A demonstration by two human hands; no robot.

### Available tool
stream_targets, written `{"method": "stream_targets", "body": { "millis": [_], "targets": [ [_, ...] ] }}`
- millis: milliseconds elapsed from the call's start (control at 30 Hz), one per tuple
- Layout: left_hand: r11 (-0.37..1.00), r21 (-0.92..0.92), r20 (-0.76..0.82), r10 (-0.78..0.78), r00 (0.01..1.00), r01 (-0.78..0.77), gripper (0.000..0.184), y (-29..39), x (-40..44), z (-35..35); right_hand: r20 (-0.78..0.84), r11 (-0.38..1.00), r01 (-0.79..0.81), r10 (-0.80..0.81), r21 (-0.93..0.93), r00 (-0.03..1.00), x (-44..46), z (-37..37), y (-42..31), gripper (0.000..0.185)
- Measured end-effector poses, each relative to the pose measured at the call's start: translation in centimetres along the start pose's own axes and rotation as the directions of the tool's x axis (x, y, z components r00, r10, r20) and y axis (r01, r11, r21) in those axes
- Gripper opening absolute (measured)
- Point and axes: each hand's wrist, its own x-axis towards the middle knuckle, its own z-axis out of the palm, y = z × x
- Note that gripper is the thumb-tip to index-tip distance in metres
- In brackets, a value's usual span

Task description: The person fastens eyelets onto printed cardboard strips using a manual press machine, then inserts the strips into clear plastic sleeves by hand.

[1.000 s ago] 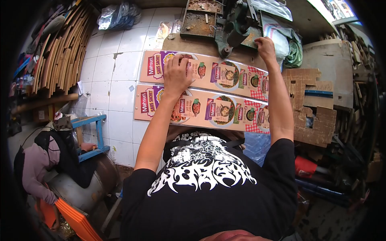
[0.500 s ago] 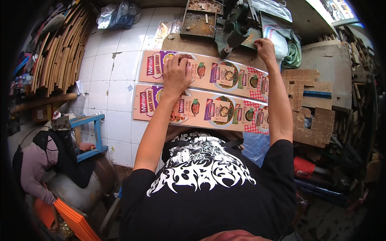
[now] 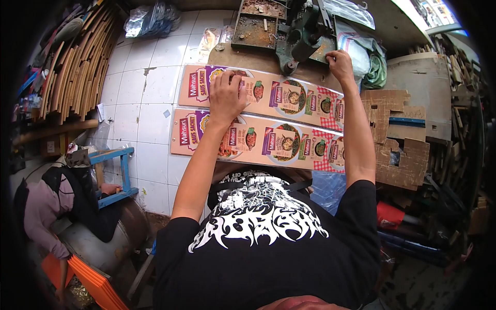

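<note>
My left hand (image 3: pixel 228 97) lies on the left part of the upper printed board (image 3: pixel 268 95), fingers spread over its surface. This long brown strip carries "Mahsuri Saus Sachet" and food pictures. Parallel to it and nearer my body is a matching printed board (image 3: pixel 258 139). Over at the right, my right hand (image 3: pixel 340 64) is at the edge of a dark metal tray (image 3: pixel 324 47) with rusty-looking bits in it. Its fingers are pinched together; whatever they hold is too small to make out. A dark green cast-metal machine (image 3: pixel 297 44) stands beside that tray.
Left of the machine is another dark tray (image 3: pixel 253 32) with small pieces. Cut cardboard (image 3: pixel 395 134) lies at the right, and clear plastic bags (image 3: pixel 152 19) sit on the white tiles. At lower left a co-worker (image 3: pixel 44 206) is beside orange sheets (image 3: pixel 95 281) and a blue frame (image 3: pixel 125 168).
Both my hands stay almost where they were, and the printed boards have not moved. At lower left, the co-worker has shifted slightly, with the arm reaching lower by the orange sheets.
</note>
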Motion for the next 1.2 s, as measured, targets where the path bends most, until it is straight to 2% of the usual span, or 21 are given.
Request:
{"method": "stream_targets", "body": {
  "millis": [800,1100,1200],
  "targets": [
    [1.000,0.002,0.019,-0.014,1.000,0.014,0.025,0.10,0.05,-0.12,0.066,1.000,-0.014,0.014,0.003,0.998,0.14,-0.75,-0.39,0.014],
    [1.000,0.001,0.021,-0.014,1.000,0.014,0.025,0.09,0.07,-0.15,0.042,0.997,-0.007,0.010,-0.072,0.999,0.09,-0.11,-0.12,0.013],
    [1.000,-0.008,0.016,-0.014,1.000,0.014,0.026,0.05,0.04,-0.03,-0.017,0.997,0.033,-0.034,-0.068,0.999,-0.11,0.00,-0.31,0.012]
  ]
}}
